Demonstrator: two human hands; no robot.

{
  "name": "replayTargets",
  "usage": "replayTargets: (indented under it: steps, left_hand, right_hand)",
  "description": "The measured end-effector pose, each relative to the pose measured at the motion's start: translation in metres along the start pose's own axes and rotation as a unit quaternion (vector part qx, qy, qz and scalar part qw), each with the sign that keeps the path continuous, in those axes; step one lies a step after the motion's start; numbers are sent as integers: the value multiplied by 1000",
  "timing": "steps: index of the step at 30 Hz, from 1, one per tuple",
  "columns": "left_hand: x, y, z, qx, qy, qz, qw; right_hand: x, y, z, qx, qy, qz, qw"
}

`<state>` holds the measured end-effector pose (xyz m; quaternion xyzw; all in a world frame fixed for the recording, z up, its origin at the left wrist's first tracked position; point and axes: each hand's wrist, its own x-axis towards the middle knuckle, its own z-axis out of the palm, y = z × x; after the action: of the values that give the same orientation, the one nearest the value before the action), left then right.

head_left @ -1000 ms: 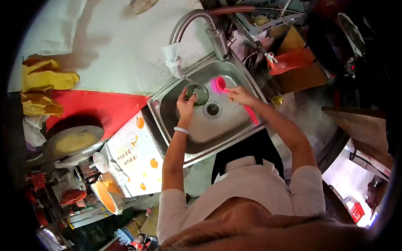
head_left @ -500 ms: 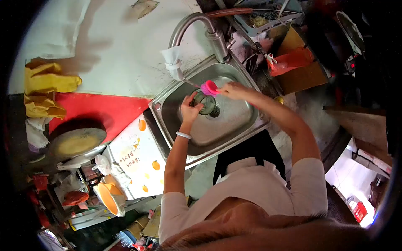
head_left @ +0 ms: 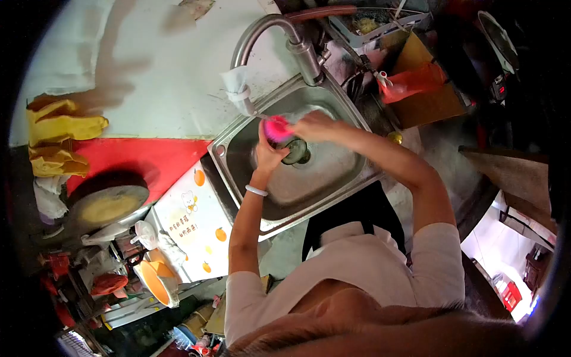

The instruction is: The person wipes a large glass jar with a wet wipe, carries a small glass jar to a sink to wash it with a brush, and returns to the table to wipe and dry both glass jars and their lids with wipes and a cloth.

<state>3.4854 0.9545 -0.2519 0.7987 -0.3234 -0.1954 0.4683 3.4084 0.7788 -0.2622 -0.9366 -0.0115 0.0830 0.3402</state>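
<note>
Head view: inside the stainless-steel sink (head_left: 333, 169), the left hand (head_left: 269, 156) grasps a green glass cup (head_left: 294, 152) with its fingers at the cup's nine o'clock side, while the right hand (head_left: 314, 126), somewhat blurred, has its fingers closed on a pink scrub brush (head_left: 276, 128). The brush's bristle head is at the cup's eleven o'clock, whether touching is unclear; the faucet (head_left: 306, 62) stands at the sink's twelve o'clock, and yellow rubber gloves (head_left: 66, 128) lie well apart toward nine o'clock.

Sink (head_left: 321, 178) & tap (head_left: 304, 58): glossy metal; brush (head_left: 276, 128): plast.; box (head_left: 429, 112): matt cardbd
</note>
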Motion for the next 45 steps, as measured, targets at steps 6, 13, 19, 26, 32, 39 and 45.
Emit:
replayTargets:
  steps: [6, 13, 19, 26, 32, 39, 45]
  left_hand:
    - [-4, 13, -16, -211, 28, -15, 977]
    - [17, 4, -22, -68, -47, 98, 992]
    - [-5, 13, -8, -354, 63, -86, 929]
    - [-13, -48, -13, -571, 90, -210, 789]
    - [-18, -23, 20, -616, -12, -235, 752]
    - [-5, -22, -4, -376, 40, -280, 883]
    - [6, -22, 1, 67, 256, 103, 959]
  right_hand:
    - [-18, 19, -18, 21, 19, 24, 999]
    - [13, -37, -32, -47, 155, -125, 979]
    - [-26, 22, 12, 108, 115, 11, 987]
    - [-45, 14, 50, 411, 170, 175, 879]
    - [-12, -9, 38, 588, 134, 187, 776]
    - [-4, -10, 54, 708, 51, 262, 654]
    - [5, -10, 54, 712, 98, 253, 648]
